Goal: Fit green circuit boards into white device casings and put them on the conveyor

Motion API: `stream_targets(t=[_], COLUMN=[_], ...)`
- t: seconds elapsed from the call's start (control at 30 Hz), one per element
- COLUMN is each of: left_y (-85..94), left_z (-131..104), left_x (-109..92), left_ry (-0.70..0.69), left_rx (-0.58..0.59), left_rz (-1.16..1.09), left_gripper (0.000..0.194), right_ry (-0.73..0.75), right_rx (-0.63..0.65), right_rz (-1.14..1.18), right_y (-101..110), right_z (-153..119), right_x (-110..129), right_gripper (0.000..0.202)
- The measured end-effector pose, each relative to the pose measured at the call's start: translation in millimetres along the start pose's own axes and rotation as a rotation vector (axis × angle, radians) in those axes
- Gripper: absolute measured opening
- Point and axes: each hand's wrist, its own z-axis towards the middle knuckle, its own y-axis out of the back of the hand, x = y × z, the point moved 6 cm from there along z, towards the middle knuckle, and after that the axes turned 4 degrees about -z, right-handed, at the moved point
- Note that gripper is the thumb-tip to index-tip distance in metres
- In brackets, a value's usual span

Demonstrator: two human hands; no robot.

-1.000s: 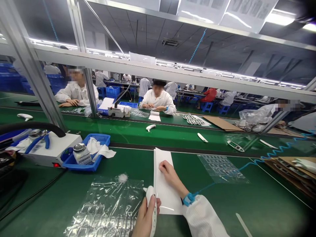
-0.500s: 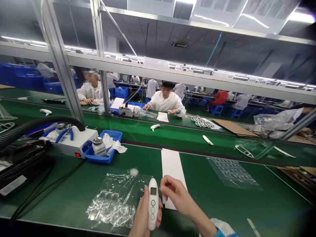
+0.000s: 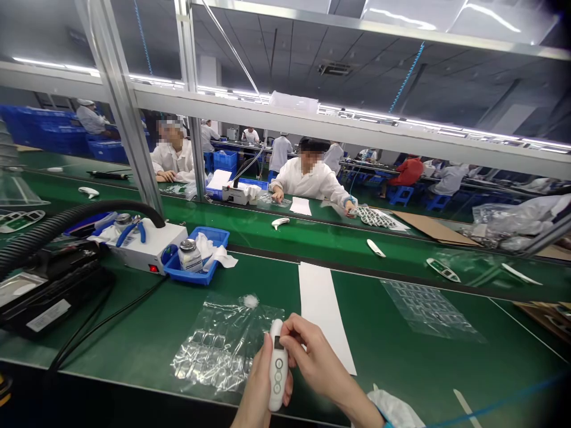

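Observation:
My left hand is wrapped round a white handheld thermometer, which stands nearly upright, facing me. It has a small dark screen and a column of three round buttons. My right hand is closed in a pinch, its fingertips at the screen and covering part of it. Whatever those fingertips hold, if anything, is too small or hidden to make out. Left of the hands lies a clear plastic bag with clear square pieces on it. A long white paper sheet lies just behind my right hand.
A blue tray holds a glass jar and white wipes, beside a white box with a black hose. Across the bench runs a green conveyor with scattered white shells. Another clear sheet lies right. Co-workers sit opposite, behind a metal frame.
My right hand has moved left, from beside the thermometer onto its screen. The view has shifted slightly. The co-worker opposite has reached out toward the white parts at the right.

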Motion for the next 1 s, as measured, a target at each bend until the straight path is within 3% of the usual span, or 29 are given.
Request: stream_targets(t=[0.37, 0.67, 0.77, 0.9, 1.0], left_y=[6.4, 5.1, 6.1, 6.3, 11.0], left_z=[6.5, 2.0, 0.8, 0.1, -1.7], left_x=[7.4, 2.8, -1.9, -5.9, -4.6], left_ry=[0.040, 0.004, -0.088, -0.132, -0.083], left_rx=[0.021, 0.021, 0.004, -0.014, -0.031], left_rz=[0.016, 0.112, 0.212, 0.360, 0.381], left_gripper=[0.069, 0.067, 0.062, 0.056, 0.061], right_ry=[-0.033, 0.006, -0.095, -0.214, -0.176], right_rx=[-0.007, -0.040, -0.034, -0.010, -0.042], right_rz=[0.090, -0.035, 0.145, 0.523, 0.521], right_y=[-4.5, -3.1, -9.0, -22.8, -20.7], right_z=[1.7, -0.1, 1.2, 3.2, 3.0], right_x=[-11.3, -8.2, -20.0, -37.6, -38.2], right_gripper=[0.016, 0.018, 0.018, 0.039, 0.034])
